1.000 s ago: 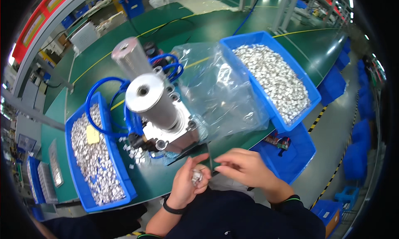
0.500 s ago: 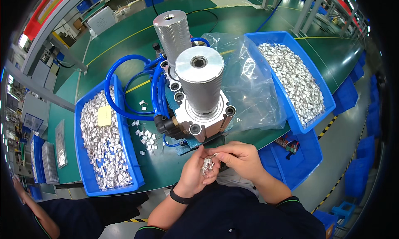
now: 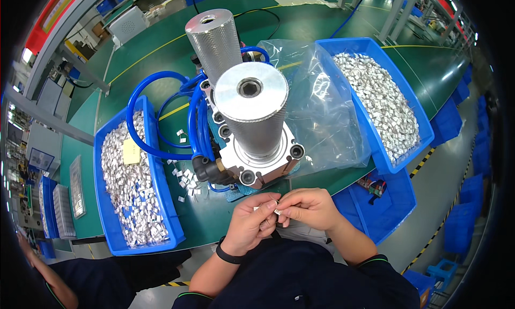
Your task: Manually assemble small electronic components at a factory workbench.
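Observation:
Close in front of my body, below the press, my hands meet. My left hand (image 3: 247, 226) is closed, its fingers curled around several small white blocks with thin wire leads, now mostly hidden. A single white block (image 3: 277, 212) shows between the fingertips of both hands. My right hand (image 3: 311, 208) pinches at this piece with thumb and forefinger. Just beyond stands a metal press fixture (image 3: 257, 153) with two knurled cylinders and blue air hoses.
A blue bin (image 3: 166, 201) heaped with such white blocks is on the left, a yellow note (image 3: 131, 151) on them. Another full blue bin (image 3: 425, 129) stands right, beside a clear plastic bag (image 3: 327, 126). Loose blocks (image 3: 186, 180) lie by the left bin. A person's arm (image 3: 45, 274) shows lower left.
My left hand has curled its fingers over the blocks that lay visible in its palm. The fingertips of both hands have come together on one block.

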Demonstrator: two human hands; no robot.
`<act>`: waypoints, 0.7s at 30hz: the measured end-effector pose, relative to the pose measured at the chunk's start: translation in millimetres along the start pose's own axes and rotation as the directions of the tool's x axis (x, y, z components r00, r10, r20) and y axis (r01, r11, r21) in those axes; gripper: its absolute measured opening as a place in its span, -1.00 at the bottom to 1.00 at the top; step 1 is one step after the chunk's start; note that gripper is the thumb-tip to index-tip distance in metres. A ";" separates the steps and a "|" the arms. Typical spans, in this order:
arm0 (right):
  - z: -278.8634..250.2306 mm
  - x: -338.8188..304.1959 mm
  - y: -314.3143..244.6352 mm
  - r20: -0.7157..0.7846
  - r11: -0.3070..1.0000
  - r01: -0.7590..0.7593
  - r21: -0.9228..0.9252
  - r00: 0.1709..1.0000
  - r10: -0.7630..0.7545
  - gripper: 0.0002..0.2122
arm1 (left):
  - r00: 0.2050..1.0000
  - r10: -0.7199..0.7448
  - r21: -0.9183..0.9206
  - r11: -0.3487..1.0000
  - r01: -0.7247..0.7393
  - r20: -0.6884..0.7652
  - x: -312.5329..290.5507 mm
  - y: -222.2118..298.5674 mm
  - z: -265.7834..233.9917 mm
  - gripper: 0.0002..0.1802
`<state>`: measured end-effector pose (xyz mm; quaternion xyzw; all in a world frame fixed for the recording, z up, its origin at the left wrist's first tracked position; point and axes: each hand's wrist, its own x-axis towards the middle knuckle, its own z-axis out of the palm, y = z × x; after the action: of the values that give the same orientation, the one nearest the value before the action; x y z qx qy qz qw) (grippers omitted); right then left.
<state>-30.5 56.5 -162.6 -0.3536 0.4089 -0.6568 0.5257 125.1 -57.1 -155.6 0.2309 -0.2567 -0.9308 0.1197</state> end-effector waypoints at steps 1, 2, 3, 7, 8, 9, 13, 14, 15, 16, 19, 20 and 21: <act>0.7 0.0 -0.4 0.000 1.000 -0.001 0.001 1.000 0.001 -0.84 | 1.000 0.000 -0.001 1.000 0.000 -0.001 -0.5 -3.0 -1.3 -0.72; 2.0 -0.3 -2.0 0.001 1.000 -0.003 -0.026 1.000 0.003 -0.84 | 0.997 0.067 0.054 0.996 -0.065 -0.048 -1.0 -6.3 -2.0 -0.72; 3.3 -0.4 -3.6 0.001 0.999 -0.006 -0.052 1.000 0.006 -0.83 | 0.986 0.137 0.111 0.986 -0.127 -0.091 -0.8 -9.1 -1.8 -0.73; 9.6 3.4 -3.9 0.028 0.928 0.125 -0.351 0.992 -0.123 -0.83 | 0.937 0.274 0.171 0.956 -0.239 -0.217 1.0 -15.2 7.0 -0.77; 8.9 5.1 -1.2 0.004 0.924 0.136 -0.356 0.990 -0.144 -0.83 | 0.939 0.225 0.108 0.973 -0.203 -0.261 2.5 -13.4 9.1 -0.78; 8.1 6.4 0.5 -0.019 0.921 0.147 -0.362 0.986 -0.165 -0.84 | 0.938 0.173 0.044 0.985 -0.168 -0.301 3.6 -12.2 10.1 -0.79; 1.3 12.7 -2.2 -0.034 0.917 0.107 -0.385 0.991 -0.130 -0.86 | 0.954 0.158 0.042 0.987 -0.152 -0.255 0.4 -7.3 0.0 -0.80; 0.9 15.2 -3.1 -0.035 0.915 0.112 -0.387 0.990 -0.136 -0.86 | 0.955 0.176 0.068 0.984 -0.165 -0.237 -1.6 -7.3 -2.5 -0.80; 0.7 17.4 -3.6 -0.037 0.914 0.116 -0.389 0.989 -0.142 -0.86 | 0.957 0.194 0.095 0.980 -0.177 -0.218 -2.8 -7.9 -4.5 -0.79; 0.4 19.2 -3.9 -0.036 0.914 0.117 -0.389 0.989 -0.142 -0.86 | 0.957 0.195 0.095 0.979 -0.178 -0.217 -2.8 -8.8 -5.7 -0.79; 0.5 24.2 -1.5 -0.029 0.886 0.140 -0.442 0.985 -0.170 -0.85 | 0.948 0.212 0.099 0.976 -0.193 -0.239 -1.4 -11.8 -11.0 -0.79; 1.5 25.7 0.4 -0.042 0.851 0.147 -0.505 0.980 -0.195 -0.85 | 0.943 0.213 0.103 0.976 -0.193 -0.254 -0.6 -13.4 -13.2 -0.79; 2.4 26.9 2.1 -0.053 0.811 0.152 -0.565 0.974 -0.220 -0.85 | 0.939 0.215 0.107 0.975 -0.193 -0.270 -0.2 -14.2 -14.6 -0.78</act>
<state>-32.9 29.5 -162.6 -0.4908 0.5757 -0.5767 0.3083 130.9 -51.3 -174.2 0.3366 -0.2962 -0.8606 0.2414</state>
